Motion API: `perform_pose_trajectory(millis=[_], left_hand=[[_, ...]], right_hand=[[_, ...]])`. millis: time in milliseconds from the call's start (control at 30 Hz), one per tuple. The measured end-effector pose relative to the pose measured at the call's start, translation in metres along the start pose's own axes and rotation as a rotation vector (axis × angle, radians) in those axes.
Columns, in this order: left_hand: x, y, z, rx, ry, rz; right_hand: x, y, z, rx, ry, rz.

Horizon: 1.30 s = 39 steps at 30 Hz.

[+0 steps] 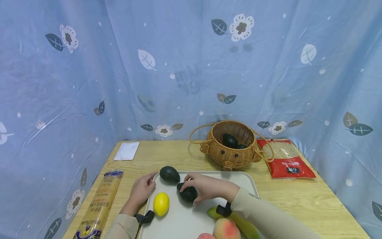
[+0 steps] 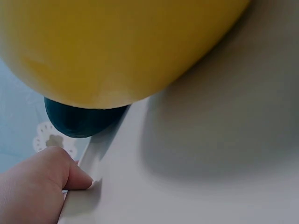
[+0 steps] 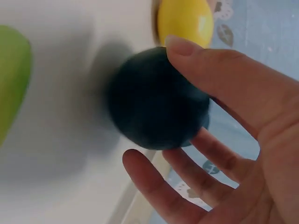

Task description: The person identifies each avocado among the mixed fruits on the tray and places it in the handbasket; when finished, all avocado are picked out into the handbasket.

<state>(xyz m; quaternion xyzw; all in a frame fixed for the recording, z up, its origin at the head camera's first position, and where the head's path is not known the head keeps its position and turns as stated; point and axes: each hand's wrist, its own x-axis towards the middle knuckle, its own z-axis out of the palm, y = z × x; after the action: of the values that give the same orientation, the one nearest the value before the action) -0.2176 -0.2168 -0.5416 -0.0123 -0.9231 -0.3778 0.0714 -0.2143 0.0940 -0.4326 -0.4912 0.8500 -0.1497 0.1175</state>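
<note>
My right hand (image 1: 204, 187) grips a dark avocado (image 1: 188, 194) over the tray, thumb on one side and fingers curled along the other in the right wrist view. Another avocado (image 1: 169, 174) lies near the tray's far left corner. My left hand (image 1: 141, 189) holds the left rim of the white tray (image 1: 195, 219), its thumb (image 2: 77, 177) hooked over the edge. Beside that hand is a yellow lemon (image 1: 161, 204), which looms large in the left wrist view. A green-yellow banana (image 1: 244, 225) and peaches (image 1: 226, 229) lie at the near right, partly under my right forearm.
Behind the tray stands a wicker basket (image 1: 228, 157) with looped handles and dark avocados (image 1: 229, 141) inside. A red bag (image 1: 286, 159) lies to its right. Along the left are a long pasta packet (image 1: 99, 202) and a white sheet (image 1: 126, 151). Blue curtains surround the table.
</note>
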Motion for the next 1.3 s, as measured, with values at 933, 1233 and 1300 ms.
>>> perform_pose_trajectory(millis=[933,1233,1300], left_hand=[[-0.001,0.000,-0.002,0.011,0.016,0.011],[0.001,0.002,-0.001,0.012,-0.011,-0.002],[0.001,0.003,0.000,0.015,-0.008,-0.001]], right_hand=[[-0.013,0.017,-0.019,0.097,0.035,0.012],[-0.040,0.035,-0.073,0.071,0.323,0.092],[-0.046,0.040,-0.084,0.082,0.399,0.139]])
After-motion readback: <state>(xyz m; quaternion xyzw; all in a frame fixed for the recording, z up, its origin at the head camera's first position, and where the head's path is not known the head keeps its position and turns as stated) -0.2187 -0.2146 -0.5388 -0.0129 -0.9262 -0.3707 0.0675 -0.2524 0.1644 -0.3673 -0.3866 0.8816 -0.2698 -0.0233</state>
